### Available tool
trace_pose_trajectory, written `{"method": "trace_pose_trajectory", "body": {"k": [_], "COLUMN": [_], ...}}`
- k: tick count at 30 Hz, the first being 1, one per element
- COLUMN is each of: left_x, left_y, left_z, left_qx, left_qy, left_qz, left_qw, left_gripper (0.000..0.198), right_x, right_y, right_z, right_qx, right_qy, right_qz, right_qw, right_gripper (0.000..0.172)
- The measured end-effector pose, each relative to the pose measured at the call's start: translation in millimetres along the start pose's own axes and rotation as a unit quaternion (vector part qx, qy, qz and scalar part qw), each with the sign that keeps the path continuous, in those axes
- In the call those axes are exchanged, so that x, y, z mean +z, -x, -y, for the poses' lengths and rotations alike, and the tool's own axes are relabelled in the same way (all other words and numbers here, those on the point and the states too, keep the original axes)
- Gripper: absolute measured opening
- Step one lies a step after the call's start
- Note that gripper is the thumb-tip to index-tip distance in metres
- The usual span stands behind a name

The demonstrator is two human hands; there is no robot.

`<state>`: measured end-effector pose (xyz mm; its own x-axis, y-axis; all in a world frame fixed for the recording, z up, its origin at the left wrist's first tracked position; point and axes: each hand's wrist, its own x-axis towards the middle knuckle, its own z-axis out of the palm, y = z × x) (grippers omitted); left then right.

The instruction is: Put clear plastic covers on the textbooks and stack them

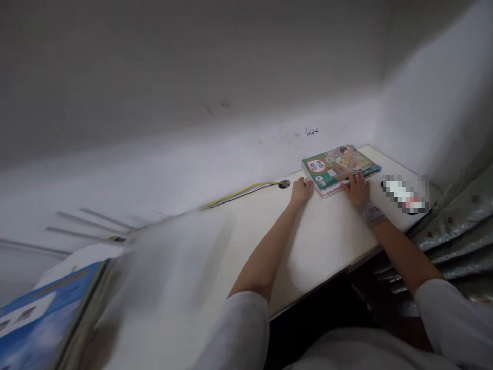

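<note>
Steadying a stack of books (341, 165) w/ both hands, upper right of frame. Lies flat on far end of white desk (327, 241), close against wall (192, 103), green illustrated cover up, pink-edged vols. beneath.

L hand (301, 190): set against stack's left corner, fingers loosely curled, tips touching edge. Grip or mere contact: cannot tell.

R hand (358, 189): laid palm-down on cover's near edge, fingers spread flat and open, pressing rather than clasping. Pale wristband (372, 212) just below it. White sleeves, bare forearms, running up from lower ctr and lower right of frame.

Step in hand, as judged: bracing or squaring stack from two sides, not yet lifted off desk. Any lift from this pose would call for fingertips worked under bottom vol. at both ends, thumbs on top, even squeeze to prevent fanning of thin covers. Any slide would call for steady flat pressure and an eye on desk's right edge.

Also shown:
- Yellow cable (239, 194), running from ctr of frame toward round grommet hole (284, 183), just left of L hand.
- Pixelated obj. (406, 194), right of stack, identity not readable.
- Patterned curtain (458, 226), at right margin.
- Blue box (34, 318), lower left, motion-blurred.
</note>
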<state>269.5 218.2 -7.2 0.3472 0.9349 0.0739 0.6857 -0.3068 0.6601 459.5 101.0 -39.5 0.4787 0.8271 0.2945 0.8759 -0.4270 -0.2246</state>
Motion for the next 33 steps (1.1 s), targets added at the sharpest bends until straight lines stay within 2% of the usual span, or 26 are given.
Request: {"method": "trace_pose_trajectory", "body": {"k": [4, 6, 8, 10, 12, 14, 16, 19, 22, 24, 25, 27, 28, 30, 31, 33], "left_x": [-37.7, -64.7, -94.3, -121.7, -143.2, -157.1, -165.2, -173.6, -183.7, -188.8, -189.3, -184.0, -178.2, -163.6, -156.8, -149.4], "left_y": [49.4, 80.5, 114.7, 149.5, 181.5, 207.8, 227.3, 243.7, 247.9, 245.9, 244.1, 240.4, 239.2, 239.8, 242.1, 250.5], "left_z": [28.5, 49.8, 74.0, 98.4, 119.8, 136.2, 147.2, 155.7, 155.5, 148.0, 141.2, 121.3, 108.5, 79.4, 64.4, 37.6], "left_qx": [0.041, 0.055, 0.055, 0.011, -0.081, -0.177, -0.23, -0.231, -0.226, -0.216, -0.202, -0.152, -0.122, -0.07, -0.056, -0.04], "left_qy": [-0.025, -0.051, -0.126, -0.241, -0.335, -0.377, -0.373, -0.335, -0.309, -0.253, -0.193, -0.004, 0.109, 0.305, 0.364, 0.439], "left_qz": [-0.007, -0.016, -0.043, -0.079, -0.101, -0.095, -0.065, -0.033, -0.049, -0.073, -0.088, -0.111, -0.122, -0.14, -0.156, -0.19], "left_qw": [0.999, 0.997, 0.99, 0.967, 0.933, 0.904, 0.897, 0.913, 0.923, 0.94, 0.956, 0.982, 0.979, 0.939, 0.917, 0.877], "left_gripper": [0.035, 0.034, 0.038, 0.045, 0.052, 0.054, 0.048, 0.04, 0.039, 0.039, 0.039, 0.041, 0.044, 0.05, 0.051, 0.05], "right_x": [-8.5, -16.2, -23.8, -29.5, -32.1, -31.7, -29.4, -25.8, -25.0, -26.2, -27.0, -28.0, -28.1, -27.8, -28.0, -30.7], "right_y": [7.9, 18.1, 35.3, 59.6, 87.8, 114.8, 135.6, 150.4, 152.1, 155.4, 160.0, 176.5, 187.7, 210.7, 219.9, 228.0], "right_z": [8.4, 22.7, 43.6, 69.0, 95.5, 119.3, 137.3, 151.0, 153.5, 155.3, 157.8, 167.1, 173.6, 187.4, 193.2, 198.1], "right_qx": [-0.041, -0.096, -0.178, -0.271, -0.343, -0.38, -0.398, -0.416, -0.42, -0.414, -0.408, -0.393, -0.382, -0.356, -0.336, -0.291], "right_qy": [0.001, 0.002, -0.001, -0.008, -0.018, -0.025, -0.032, -0.041, -0.043, -0.057, -0.072, -0.124, -0.159, -0.243, -0.286, -0.362], "right_qz": [-0.061, -0.073, -0.05, -0.002, 0.055, 0.107, 0.149, 0.197, 0.208, 0.198, 0.192, 0.179, 0.17, 0.133, 0.104, 0.042], "right_qw": [0.997, 0.993, 0.983, 0.962, 0.938, 0.919, 0.904, 0.887, 0.882, 0.887, 0.89, 0.893, 0.894, 0.893, 0.891, 0.885], "right_gripper": [0.061, 0.059, 0.056, 0.053, 0.051, 0.051, 0.052, 0.054, 0.054, 0.057, 0.06, 0.078, 0.091, 0.112, 0.114, 0.102]}}
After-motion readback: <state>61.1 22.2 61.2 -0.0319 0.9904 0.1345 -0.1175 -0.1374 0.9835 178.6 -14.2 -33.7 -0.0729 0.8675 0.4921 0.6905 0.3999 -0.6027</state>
